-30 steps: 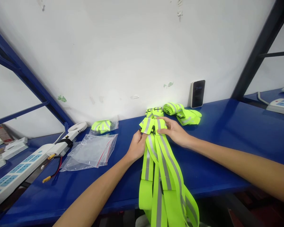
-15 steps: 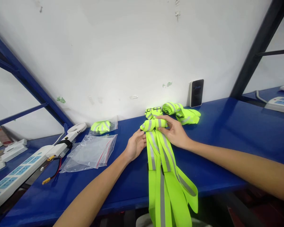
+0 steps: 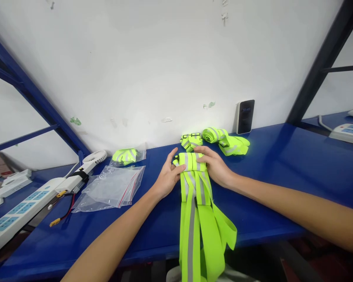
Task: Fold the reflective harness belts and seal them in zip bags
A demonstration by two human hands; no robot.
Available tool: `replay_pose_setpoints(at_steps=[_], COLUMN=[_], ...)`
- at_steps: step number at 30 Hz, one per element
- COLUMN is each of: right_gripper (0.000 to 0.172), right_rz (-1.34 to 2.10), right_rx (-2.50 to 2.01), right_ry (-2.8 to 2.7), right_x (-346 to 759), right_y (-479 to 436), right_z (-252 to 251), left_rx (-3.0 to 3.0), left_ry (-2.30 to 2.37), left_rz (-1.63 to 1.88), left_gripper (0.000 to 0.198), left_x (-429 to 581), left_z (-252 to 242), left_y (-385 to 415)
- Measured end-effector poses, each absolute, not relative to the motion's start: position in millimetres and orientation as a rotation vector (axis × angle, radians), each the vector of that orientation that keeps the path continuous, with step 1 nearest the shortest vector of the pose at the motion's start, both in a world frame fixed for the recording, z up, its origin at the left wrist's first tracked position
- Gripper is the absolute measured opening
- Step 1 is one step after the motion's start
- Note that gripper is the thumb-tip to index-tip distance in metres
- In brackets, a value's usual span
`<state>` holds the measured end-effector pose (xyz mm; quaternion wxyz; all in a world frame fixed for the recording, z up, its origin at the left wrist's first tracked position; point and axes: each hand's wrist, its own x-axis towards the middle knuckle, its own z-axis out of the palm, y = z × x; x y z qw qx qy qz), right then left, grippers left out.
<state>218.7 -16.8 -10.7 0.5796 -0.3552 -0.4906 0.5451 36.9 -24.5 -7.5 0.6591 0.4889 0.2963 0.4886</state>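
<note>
A neon yellow reflective strap harness point(image 3: 194, 188) with grey stripes lies on the blue table point(image 3: 267, 168), its far end folded into a roll and its loose straps hanging over the front edge. My left hand point(image 3: 167, 176) grips the left end of the roll, thumb on top. Holding the right end, my right hand point(image 3: 216, 166) has its fingers pressed on the roll. Just behind it sits a bundled neon harness with black buckles point(image 3: 191, 141). To the right of that bundle lie rolled neon straps point(image 3: 226, 140).
Clear zip bags point(image 3: 110, 188) lie on the left, with a bagged neon bundle point(image 3: 125, 156) behind them. A white fan point(image 3: 94, 156), a power strip point(image 3: 26, 211) and a cable with yellow connectors point(image 3: 55, 222) line the left edge. A dark-screened device point(image 3: 245, 116) leans against the wall.
The roll has turned over toward me and now looks flatter and wider. My left thumb has moved on top of it, and the hanging straps have drawn slightly up and left.
</note>
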Motion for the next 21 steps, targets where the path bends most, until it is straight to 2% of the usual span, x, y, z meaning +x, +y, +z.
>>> replay_pose_setpoints(at_steps=[2,3,7,12,21], right_gripper=[0.047,0.050,0.035,0.042,0.055], right_rz=[1.402,1.475,1.642,1.519,1.191], right_rx=[-0.834,-0.820,-0.777,-0.822,-0.888], right_ry=[-1.007,-0.973,-0.975,-1.133,-1.678], right_x=[216,215,211,207,221], right_y=[-18,-19,-26,-27,-28], right_z=[-6,-4,-4,-19,-2], left_rx=[1.137,1.139,1.115,1.230,1.289], left_ry=[0.642,0.634,0.588,0.595,0.644], left_rz=[1.107,1.118,1.211,1.136,1.087], left_gripper=[0.094,0.094,0.081,0.049,0.048], left_x=[37,38,39,36,32], left_z=[-9,-10,-12,-26,-31], left_y=[-25,-25,-20,-14,-12])
